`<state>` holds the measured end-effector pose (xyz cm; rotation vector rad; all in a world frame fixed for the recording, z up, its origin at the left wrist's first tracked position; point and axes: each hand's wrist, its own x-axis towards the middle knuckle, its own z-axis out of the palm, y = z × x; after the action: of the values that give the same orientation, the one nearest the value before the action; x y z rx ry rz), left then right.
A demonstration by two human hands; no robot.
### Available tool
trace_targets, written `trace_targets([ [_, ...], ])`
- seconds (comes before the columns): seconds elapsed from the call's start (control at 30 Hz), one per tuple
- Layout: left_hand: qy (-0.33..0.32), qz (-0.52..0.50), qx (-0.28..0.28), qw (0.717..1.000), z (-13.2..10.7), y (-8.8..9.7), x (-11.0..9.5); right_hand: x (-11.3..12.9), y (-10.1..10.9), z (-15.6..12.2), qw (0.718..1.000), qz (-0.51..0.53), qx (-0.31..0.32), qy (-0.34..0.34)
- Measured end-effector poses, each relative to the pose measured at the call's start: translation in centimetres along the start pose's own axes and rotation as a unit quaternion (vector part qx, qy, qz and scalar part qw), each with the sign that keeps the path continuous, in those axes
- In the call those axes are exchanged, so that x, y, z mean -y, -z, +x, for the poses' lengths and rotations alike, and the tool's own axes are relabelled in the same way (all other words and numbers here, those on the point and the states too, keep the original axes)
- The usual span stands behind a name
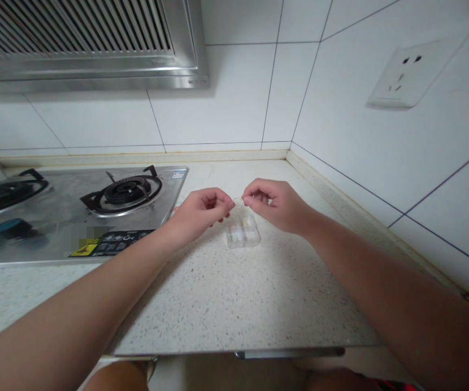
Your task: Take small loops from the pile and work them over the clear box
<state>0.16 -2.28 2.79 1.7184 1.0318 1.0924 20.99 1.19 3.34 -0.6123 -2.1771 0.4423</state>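
My left hand (pixel 205 212) and my right hand (pixel 274 203) face each other above the counter, both pinched at the fingertips. Between them runs a thin, pale, curved strand (pixel 238 199), one end in each pinch. Its exact kind is too small to make out. Just below and behind the fingers, a small clear plastic box (pixel 243 236) sits on the counter, with several faint bits showing inside. Neither hand is seen to touch the box.
A steel gas stove (pixel 65 214) with black burners lies to the left. Above it hangs a range hood (pixel 95 70). The speckled counter (pixel 234 304) meets tiled walls at the back and right. A wall socket (pixel 401 73) is at the upper right.
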Motion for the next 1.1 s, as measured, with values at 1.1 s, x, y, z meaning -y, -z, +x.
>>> trace_targets([
  [1.1,-0.025,0.007,0.026,0.999,0.07,-0.01,0.66,0.09,-0.12,-0.09,0.999,0.013,0.028,-0.028],
])
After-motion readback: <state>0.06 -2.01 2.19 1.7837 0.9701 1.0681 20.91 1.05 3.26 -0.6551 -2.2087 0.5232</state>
